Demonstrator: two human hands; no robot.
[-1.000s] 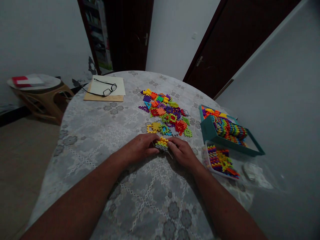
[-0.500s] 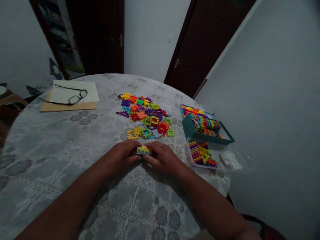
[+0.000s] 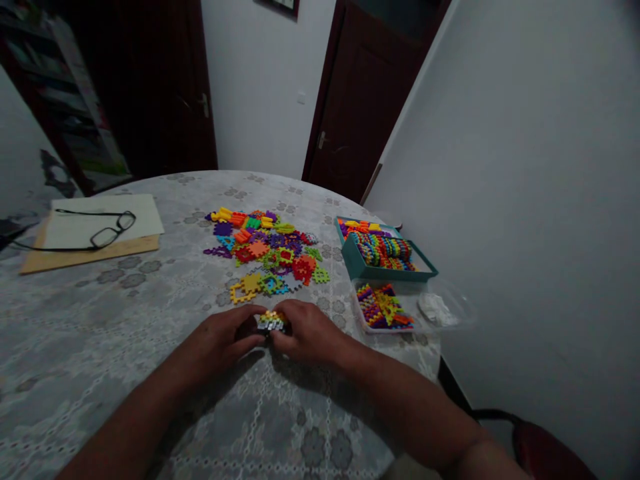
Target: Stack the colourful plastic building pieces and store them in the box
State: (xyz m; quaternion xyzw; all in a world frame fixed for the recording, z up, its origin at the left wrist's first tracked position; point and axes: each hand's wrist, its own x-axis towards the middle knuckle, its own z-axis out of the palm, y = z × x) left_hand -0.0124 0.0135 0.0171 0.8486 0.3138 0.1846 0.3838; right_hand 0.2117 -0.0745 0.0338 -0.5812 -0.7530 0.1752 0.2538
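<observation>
Between my two hands sits a small block of yellow and grey interlocking plastic pieces (image 3: pixel 273 321), low over the patterned tablecloth (image 3: pixel 240 427). My left hand (image 3: pixel 227 337) grips its left side, thumb below and fingers above. From the right, my right hand (image 3: pixel 307 331) holds it with the thumb near its lower edge and the fingers curled over the top. Parts of the block are hidden by my fingers. Just beyond lies a heap of colourful notched plastic pieces (image 3: pixel 259 248), with a yellow square frame piece (image 3: pixel 243 291) at its near edge.
At the right stands a teal box (image 3: pixel 367 268) of multicoloured joined pieces, in front of it a clear plastic container (image 3: pixel 367 327) with more pieces. Its transparent lid (image 3: pixel 457 310) lies alongside. Black glasses (image 3: pixel 105 237) rest on paper (image 3: pixel 145 217) at the far left.
The view has tilted up and turned to the right, so the table's contents appear shifted left and lower. Both hands keep their hold on the small block.
</observation>
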